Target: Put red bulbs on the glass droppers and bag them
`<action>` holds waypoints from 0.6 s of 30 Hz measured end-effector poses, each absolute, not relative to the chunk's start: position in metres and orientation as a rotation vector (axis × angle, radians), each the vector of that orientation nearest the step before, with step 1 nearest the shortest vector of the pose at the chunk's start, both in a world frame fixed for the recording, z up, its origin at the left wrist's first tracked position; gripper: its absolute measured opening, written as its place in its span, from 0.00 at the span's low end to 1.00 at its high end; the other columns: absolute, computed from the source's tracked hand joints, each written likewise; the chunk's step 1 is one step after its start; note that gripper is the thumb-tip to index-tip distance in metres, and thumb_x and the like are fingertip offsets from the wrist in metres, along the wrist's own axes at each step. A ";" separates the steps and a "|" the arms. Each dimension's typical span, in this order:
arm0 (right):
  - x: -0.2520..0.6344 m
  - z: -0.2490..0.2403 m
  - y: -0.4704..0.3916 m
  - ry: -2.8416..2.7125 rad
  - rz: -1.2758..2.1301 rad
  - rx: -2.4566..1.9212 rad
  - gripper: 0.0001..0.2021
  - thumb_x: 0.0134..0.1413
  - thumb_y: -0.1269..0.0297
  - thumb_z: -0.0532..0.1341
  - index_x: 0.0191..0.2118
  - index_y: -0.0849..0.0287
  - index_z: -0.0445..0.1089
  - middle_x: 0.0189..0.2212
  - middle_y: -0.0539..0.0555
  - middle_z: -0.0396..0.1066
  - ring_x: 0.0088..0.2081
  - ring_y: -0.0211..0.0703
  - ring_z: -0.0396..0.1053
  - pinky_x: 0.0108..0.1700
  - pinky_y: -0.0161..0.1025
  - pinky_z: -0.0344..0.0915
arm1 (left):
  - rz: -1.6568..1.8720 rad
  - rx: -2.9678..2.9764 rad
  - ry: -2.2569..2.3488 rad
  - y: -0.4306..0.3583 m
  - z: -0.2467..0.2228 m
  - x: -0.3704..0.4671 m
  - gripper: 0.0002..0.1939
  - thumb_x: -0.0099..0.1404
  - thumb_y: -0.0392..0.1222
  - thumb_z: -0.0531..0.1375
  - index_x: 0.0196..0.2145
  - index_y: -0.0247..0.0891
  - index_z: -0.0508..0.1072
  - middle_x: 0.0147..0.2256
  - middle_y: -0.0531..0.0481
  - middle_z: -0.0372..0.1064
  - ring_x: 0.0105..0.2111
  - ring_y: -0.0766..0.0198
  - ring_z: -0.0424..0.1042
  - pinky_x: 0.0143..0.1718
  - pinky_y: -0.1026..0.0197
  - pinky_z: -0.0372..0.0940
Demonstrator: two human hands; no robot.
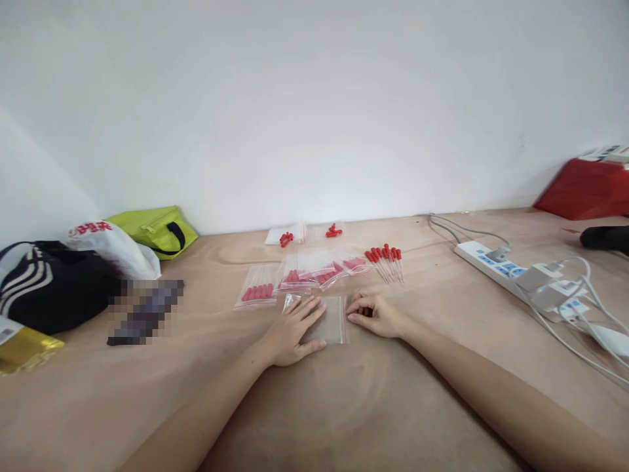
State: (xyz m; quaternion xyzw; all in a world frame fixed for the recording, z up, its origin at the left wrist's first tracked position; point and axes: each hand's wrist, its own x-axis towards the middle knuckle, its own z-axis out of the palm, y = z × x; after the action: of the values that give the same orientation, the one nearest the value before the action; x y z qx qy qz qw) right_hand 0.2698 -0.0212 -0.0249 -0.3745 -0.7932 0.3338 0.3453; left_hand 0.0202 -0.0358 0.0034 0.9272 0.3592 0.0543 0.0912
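Note:
My left hand point(298, 332) lies spread on a clear zip bag point(335, 320), which is flat on the table with its red-lined edge to the right. At that edge is my right hand point(374, 314), its fingers curled together; whether they pinch the bag's edge is too small to tell. Behind my hands lie overlapping clear bags point(259, 286) with red pieces in them. Red-tipped sticks point(386, 259) are fanned out behind my right hand. Farther back are two small groups of loose red pieces, one at the left point(285, 239) and one at the right point(333, 231), by more clear bags.
On the right stand a white power strip point(491, 261) with plugs and cables, and a red bag point(584, 189). At the left are a black bag point(59, 288), a white plastic bag point(115, 246), a green bag point(152, 226) and a blurred dark object point(147, 314). A wall point(314, 111) rises behind.

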 end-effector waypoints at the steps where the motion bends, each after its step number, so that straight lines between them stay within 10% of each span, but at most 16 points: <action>1: 0.270 -0.023 -0.023 -2.098 0.849 -0.941 0.09 0.50 0.60 0.58 0.32 0.56 0.73 0.29 0.52 0.65 0.29 0.36 0.63 0.29 0.33 0.61 | 0.165 2.749 1.090 -0.037 0.002 0.023 0.31 0.62 0.57 0.48 0.60 0.42 0.49 0.60 0.44 0.43 0.60 0.53 0.43 0.58 0.46 0.43; 18: 0.271 -0.009 -0.034 -2.600 0.607 -0.652 0.31 0.44 0.51 0.61 0.55 0.56 0.59 0.54 0.61 0.58 0.55 0.50 0.56 0.57 0.53 0.40 | 0.281 2.657 1.256 -0.045 -0.005 0.043 0.30 0.63 0.55 0.48 0.58 0.38 0.52 0.59 0.42 0.47 0.59 0.55 0.45 0.58 0.47 0.45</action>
State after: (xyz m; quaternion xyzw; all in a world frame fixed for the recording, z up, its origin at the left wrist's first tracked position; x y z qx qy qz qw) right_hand 0.2709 -0.0340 -0.0092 -0.2326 -0.9278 0.2166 0.1955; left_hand 0.0431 -0.0450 -0.0054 0.8959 0.4236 0.0946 0.0944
